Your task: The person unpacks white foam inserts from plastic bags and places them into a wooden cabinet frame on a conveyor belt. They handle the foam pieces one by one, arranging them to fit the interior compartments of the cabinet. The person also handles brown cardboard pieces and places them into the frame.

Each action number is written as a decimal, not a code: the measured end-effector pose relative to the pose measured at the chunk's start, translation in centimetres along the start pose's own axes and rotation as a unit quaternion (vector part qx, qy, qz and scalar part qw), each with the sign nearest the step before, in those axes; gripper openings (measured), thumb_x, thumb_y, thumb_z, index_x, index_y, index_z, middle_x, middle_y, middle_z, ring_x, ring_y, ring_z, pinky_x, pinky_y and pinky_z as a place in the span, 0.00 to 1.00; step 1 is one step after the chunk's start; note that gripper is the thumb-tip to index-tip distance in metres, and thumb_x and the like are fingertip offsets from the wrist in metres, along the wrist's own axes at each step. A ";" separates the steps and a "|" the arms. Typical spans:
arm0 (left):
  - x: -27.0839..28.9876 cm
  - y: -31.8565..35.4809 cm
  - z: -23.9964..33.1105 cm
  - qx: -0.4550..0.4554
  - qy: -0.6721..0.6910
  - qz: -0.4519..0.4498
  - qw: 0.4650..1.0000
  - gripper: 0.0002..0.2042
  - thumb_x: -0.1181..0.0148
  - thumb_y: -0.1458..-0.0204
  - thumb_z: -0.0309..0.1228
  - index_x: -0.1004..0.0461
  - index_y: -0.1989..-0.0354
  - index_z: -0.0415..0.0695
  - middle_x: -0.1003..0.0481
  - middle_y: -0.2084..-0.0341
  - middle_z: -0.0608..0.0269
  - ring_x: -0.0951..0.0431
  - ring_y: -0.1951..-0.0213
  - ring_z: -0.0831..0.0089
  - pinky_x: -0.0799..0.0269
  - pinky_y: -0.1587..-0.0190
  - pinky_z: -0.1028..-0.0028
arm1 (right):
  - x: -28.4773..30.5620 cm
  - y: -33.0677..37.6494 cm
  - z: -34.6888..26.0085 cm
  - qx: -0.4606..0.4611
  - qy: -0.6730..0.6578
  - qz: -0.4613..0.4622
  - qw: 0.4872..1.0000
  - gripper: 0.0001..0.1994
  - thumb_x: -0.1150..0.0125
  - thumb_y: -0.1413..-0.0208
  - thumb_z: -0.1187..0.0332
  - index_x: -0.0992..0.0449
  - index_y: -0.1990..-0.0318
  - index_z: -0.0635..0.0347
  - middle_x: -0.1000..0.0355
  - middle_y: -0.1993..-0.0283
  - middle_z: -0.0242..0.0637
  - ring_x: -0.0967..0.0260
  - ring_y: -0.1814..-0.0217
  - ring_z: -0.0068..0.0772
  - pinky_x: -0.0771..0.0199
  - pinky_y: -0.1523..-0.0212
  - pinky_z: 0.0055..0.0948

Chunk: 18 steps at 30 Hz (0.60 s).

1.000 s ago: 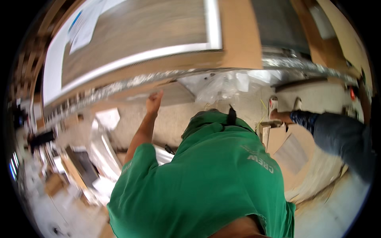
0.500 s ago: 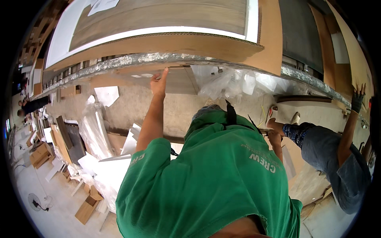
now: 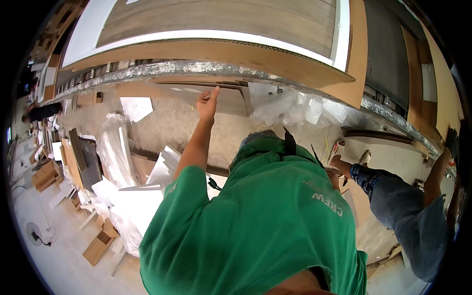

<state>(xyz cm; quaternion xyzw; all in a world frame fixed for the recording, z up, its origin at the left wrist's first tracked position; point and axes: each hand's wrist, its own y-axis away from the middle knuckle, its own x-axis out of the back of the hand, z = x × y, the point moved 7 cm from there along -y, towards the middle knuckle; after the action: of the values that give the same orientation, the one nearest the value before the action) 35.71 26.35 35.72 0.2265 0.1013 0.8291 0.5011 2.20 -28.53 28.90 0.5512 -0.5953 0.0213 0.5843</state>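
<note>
My left hand (image 3: 207, 104) reaches forward under the metal rail, at the upper edge of a grey flat panel (image 3: 228, 101). Its index finger points up to that edge and stands apart from the others, which are partly bent; no firm grip shows. Several thin panels lean together there, their edges slightly fanned. My right hand (image 3: 334, 178) hangs low by my right side, mostly hidden behind my green shirt, so its fingers cannot be made out. Above the rail lies a wood-grain panel (image 3: 216, 19) framed in white foam, in an open cardboard carton (image 3: 211, 51).
A scuffed metal rail (image 3: 182, 68) crosses in front of me. Clear plastic wrap (image 3: 290, 105) lies beneath it. White foam boards (image 3: 140, 206) and wrapped panels (image 3: 118, 147) crowd my left. A co-worker (image 3: 398, 196) stands close at my right; a floor fan (image 3: 35, 235) is far left.
My left hand has shifted slightly right along the panel edge, and several panel edges now show fanned apart. My right hand has become more hidden. The co-worker's arm has moved lower.
</note>
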 end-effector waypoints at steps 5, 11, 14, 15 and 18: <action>1.3 1.3 -0.2 0.027 0.028 -0.013 0.999 0.24 0.35 0.63 0.43 0.34 0.62 0.38 0.30 0.73 0.61 0.28 0.71 0.73 0.34 0.69 0.76 | -1.8 -1.4 4.0 0.044 0.066 -0.007 0.997 0.12 0.49 0.59 0.64 0.25 0.67 0.60 0.27 0.68 0.46 0.30 0.63 0.48 0.32 0.60 0.41; 2.1 2.7 -2.8 0.220 0.074 -0.096 0.968 0.15 0.50 0.54 0.40 0.32 0.59 0.47 0.26 0.66 0.64 0.24 0.66 0.69 0.32 0.68 0.73 | -1.4 -5.9 2.6 0.137 0.164 -0.007 0.977 0.12 0.49 0.55 0.64 0.25 0.72 0.63 0.28 0.68 0.48 0.31 0.65 0.53 0.32 0.62 0.46; 4.7 3.9 -4.6 0.288 0.104 -0.052 0.951 0.15 0.51 0.56 0.40 0.31 0.62 0.46 0.29 0.63 0.64 0.26 0.63 0.65 0.31 0.61 0.65 | 5.3 -6.6 0.1 0.013 0.014 0.064 0.998 0.14 0.48 0.57 0.62 0.24 0.67 0.60 0.28 0.65 0.51 0.31 0.61 0.51 0.31 0.58 0.40; 5.0 4.4 -4.5 0.297 0.114 -0.051 0.947 0.13 0.49 0.59 0.37 0.30 0.65 0.45 0.30 0.68 0.65 0.27 0.65 0.63 0.30 0.64 0.63 | 7.7 -6.6 -0.3 0.049 -0.006 0.115 0.992 0.13 0.48 0.57 0.62 0.24 0.68 0.59 0.28 0.65 0.50 0.31 0.61 0.51 0.31 0.58 0.40; 6.7 6.9 -5.3 0.331 0.119 -0.026 0.936 0.11 0.49 0.61 0.32 0.30 0.69 0.42 0.33 0.71 0.63 0.30 0.68 0.62 0.29 0.66 0.63 | 14.1 -6.8 1.4 -0.073 -0.140 0.184 0.970 0.12 0.49 0.55 0.61 0.24 0.70 0.58 0.28 0.68 0.51 0.31 0.62 0.52 0.31 0.59 0.40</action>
<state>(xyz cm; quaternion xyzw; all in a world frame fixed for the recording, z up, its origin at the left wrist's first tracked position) 25.12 29.22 35.61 0.2764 0.4343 0.7565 0.4033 10.00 -41.05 34.34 0.3851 -0.7622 0.0078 0.5203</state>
